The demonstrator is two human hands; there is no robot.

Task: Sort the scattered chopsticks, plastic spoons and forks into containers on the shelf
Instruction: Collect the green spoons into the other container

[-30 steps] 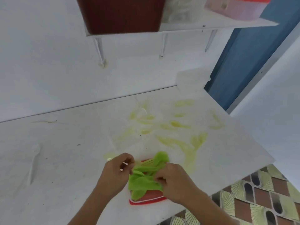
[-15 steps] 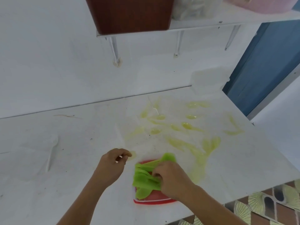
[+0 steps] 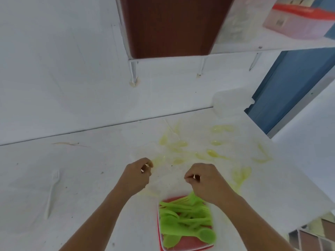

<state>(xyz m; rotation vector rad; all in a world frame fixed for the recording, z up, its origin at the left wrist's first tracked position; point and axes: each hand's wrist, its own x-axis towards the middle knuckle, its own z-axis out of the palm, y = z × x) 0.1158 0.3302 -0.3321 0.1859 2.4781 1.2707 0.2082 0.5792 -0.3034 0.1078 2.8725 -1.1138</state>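
Green cutlery (image 3: 183, 220) heaped in red tray (image 3: 188, 244) under right hand's (image 3: 205, 180) wrist. Left hand (image 3: 137, 175) alongside, apart. Both hands' fingers curled; can't tell whether they grip anything.

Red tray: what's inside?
A pile of green spoons and forks fills the red tray; its red floor shows at the near end. Anything under the pile is hidden, and the right hand covers its far corner.

Blue door (image 3: 293, 84), patterned floor tiles (image 3: 308, 240)
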